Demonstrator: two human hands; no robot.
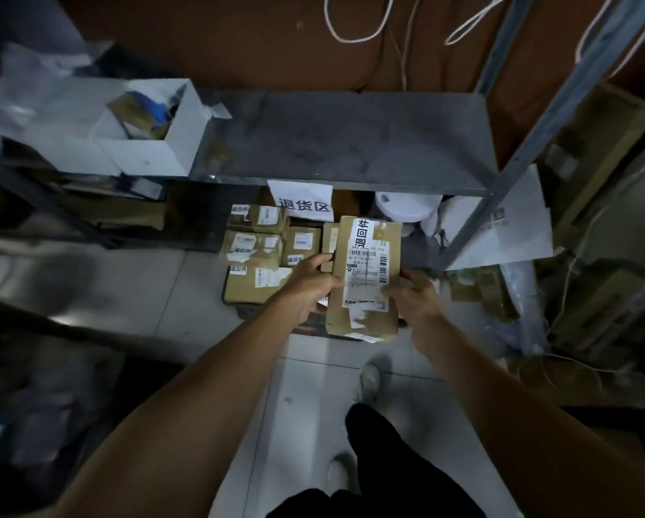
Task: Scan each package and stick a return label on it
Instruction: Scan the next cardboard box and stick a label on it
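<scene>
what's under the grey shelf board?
Under the grey metal shelf board: small brown cardboard parcels with white labels on the floor, a white paper sign, a white round object. Anything further back is hidden by the board.

One view only, from the camera on my head. It looks forward and steeply down past both my forearms to the tiled floor [134, 293] and my shoes. Wide-angle; edges bend and blur. The grey shelf [343, 143] crosses the upper frame, near; the floor under it is in plain sight.
</scene>
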